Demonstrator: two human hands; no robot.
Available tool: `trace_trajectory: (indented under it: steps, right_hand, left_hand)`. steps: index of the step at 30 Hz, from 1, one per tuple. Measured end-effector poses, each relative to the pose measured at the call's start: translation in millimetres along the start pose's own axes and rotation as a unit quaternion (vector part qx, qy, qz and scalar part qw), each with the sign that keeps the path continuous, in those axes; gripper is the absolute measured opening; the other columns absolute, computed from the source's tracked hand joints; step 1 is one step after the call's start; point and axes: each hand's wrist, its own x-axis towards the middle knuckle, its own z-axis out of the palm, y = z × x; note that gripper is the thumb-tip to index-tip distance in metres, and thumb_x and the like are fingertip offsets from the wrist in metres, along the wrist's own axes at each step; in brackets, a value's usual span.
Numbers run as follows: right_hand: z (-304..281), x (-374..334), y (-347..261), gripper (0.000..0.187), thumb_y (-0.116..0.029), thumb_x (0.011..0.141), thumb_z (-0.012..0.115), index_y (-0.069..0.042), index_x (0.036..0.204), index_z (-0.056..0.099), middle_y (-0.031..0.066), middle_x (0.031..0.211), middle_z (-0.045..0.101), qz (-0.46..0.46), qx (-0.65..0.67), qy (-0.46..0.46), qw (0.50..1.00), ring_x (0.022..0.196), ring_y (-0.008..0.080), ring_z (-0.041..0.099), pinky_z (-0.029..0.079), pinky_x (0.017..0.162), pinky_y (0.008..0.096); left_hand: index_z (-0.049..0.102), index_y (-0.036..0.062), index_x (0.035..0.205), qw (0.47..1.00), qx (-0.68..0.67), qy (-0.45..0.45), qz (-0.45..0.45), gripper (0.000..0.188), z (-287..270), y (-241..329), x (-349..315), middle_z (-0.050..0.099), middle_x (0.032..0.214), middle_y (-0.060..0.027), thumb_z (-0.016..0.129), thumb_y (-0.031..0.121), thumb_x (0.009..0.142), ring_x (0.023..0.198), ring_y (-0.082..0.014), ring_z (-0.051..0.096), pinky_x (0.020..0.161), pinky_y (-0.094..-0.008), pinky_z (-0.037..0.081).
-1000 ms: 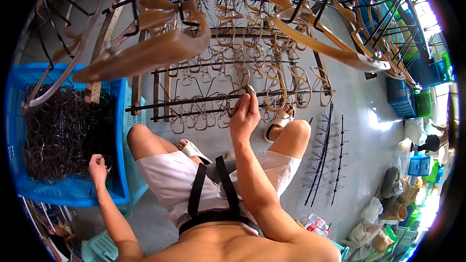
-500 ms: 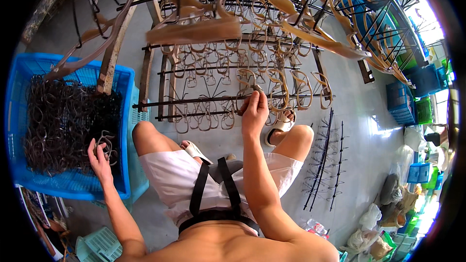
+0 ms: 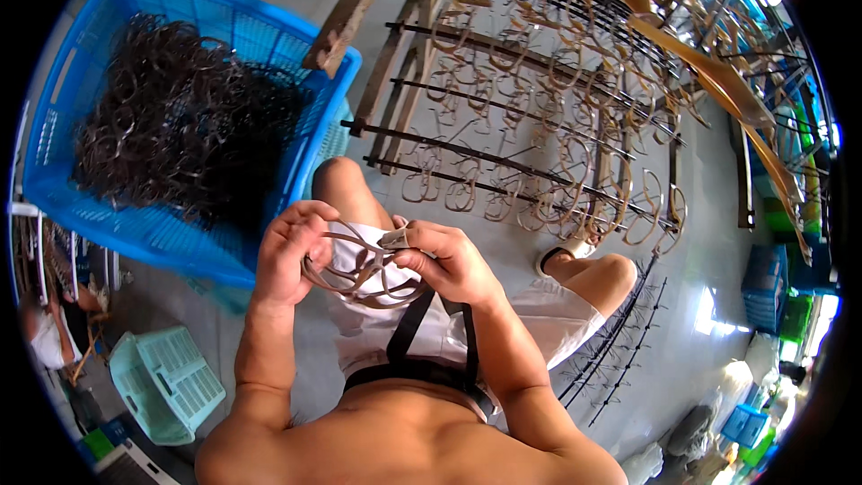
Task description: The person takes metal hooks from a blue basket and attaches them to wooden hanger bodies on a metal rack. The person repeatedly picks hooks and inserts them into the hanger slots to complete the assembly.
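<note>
In front of my lap, both hands have come together on several brown eyeglass frames [image 3: 355, 280]. My left hand [image 3: 292, 251] closes its fingers around one side of them. My right hand [image 3: 453, 265] pinches with thumb and forefinger at their other side, where a small greyish-brown piece [image 3: 393, 239] shows; what this piece is I cannot make out. The blue basket [image 3: 256, 256] at my left holds a dark heap of similar frames [image 3: 180, 126]. Ahead stands a rack whose dark rods [image 3: 503, 162] carry hanging brown eyeglass frames [image 3: 462, 193].
Rusty rack posts [image 3: 355, 9] rise beside the basket. Larger-looking frames [image 3: 709, 63] hang close at the upper right. Spiky dark rods [image 3: 620, 350] lie on the floor by my right knee. A pale green basket [image 3: 171, 386] stands lower left; bags and bins line the right.
My left hand has left the blue basket with eyeglass frames and moved right. My right hand has come back from the rack to meet it. The view has swung left.
</note>
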Motion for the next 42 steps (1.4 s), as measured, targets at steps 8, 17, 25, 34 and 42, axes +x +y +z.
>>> trace_trajectory:
  steps: [8, 17, 25, 34, 42]
  right_hand:
    - [-45.9, -31.2, 33.9, 0.014, -0.013, 0.097, 0.044, -0.001, 0.093, 0.048, 0.0036, 0.060, 0.054, 0.060, 0.043, 0.619, 0.782, 0.042, 0.0079, 0.047, 0.035, 0.037, 0.0204]
    - [-43.4, -0.9, 71.1, 0.020, -0.019, 0.096, 0.045, -0.003, 0.085, 0.049, 0.0041, 0.060, 0.058, 0.208, -0.133, 0.647, 0.721, 0.046, 0.0122, 0.056, 0.042, 0.042, 0.0272]
    - [-37.3, 12.4, 72.1, 0.022, -0.020, 0.099, 0.038, -0.007, 0.081, 0.042, -0.0003, 0.054, 0.042, 0.125, 0.118, 0.689, 0.705, 0.041, 0.0076, 0.038, 0.033, 0.037, 0.0233]
    - [-36.2, 13.6, 78.4, 0.018, -0.023, 0.097, 0.045, -0.008, 0.086, 0.047, -0.0009, 0.057, 0.044, 0.053, 0.216, 0.682, 0.697, 0.045, 0.0066, 0.038, 0.032, 0.039, 0.0213]
    - [-37.4, 16.0, 77.2, 0.013, -0.020, 0.095, 0.050, -0.007, 0.093, 0.051, -0.0007, 0.061, 0.045, -0.035, 0.360, 0.666, 0.653, 0.045, 0.0073, 0.038, 0.033, 0.040, 0.0221]
  left_hand:
    - [0.052, 0.0043, 0.114, 0.987, 0.153, 0.039, -0.002, 0.027, 19.4, -22.6, 10.3, 0.051, 0.069, 0.0013, 0.049, 0.011, 0.088, 0.055, -0.0019, 0.041, 0.045, -0.0149, 0.028]
    - [0.058, 0.0019, 0.103, 0.978, 0.204, 0.028, -0.042, 0.019, 6.8, -16.1, 9.1, 0.062, 0.073, -0.0031, 0.052, 0.015, 0.091, 0.055, -0.0009, 0.044, 0.045, -0.0146, 0.028]
    - [0.061, 0.0042, 0.096, 0.978, 0.209, -0.008, -0.019, 0.014, 14.1, -18.2, 14.0, 0.052, 0.072, 0.0072, 0.058, 0.017, 0.090, 0.055, 0.0025, 0.036, 0.045, -0.0140, 0.023]
    - [0.055, 0.0040, 0.093, 0.989, 0.145, 0.002, -0.019, 0.016, 12.4, -26.2, 17.5, 0.049, 0.070, 0.0035, 0.062, 0.017, 0.086, 0.056, 0.0003, 0.038, 0.045, -0.0138, 0.024]
    - [0.056, 0.0047, 0.091, 0.985, 0.166, 0.008, -0.033, 0.014, 13.3, -27.6, 16.4, 0.055, 0.073, 0.0032, 0.064, 0.014, 0.085, 0.058, 0.0002, 0.042, 0.046, -0.0143, 0.026]
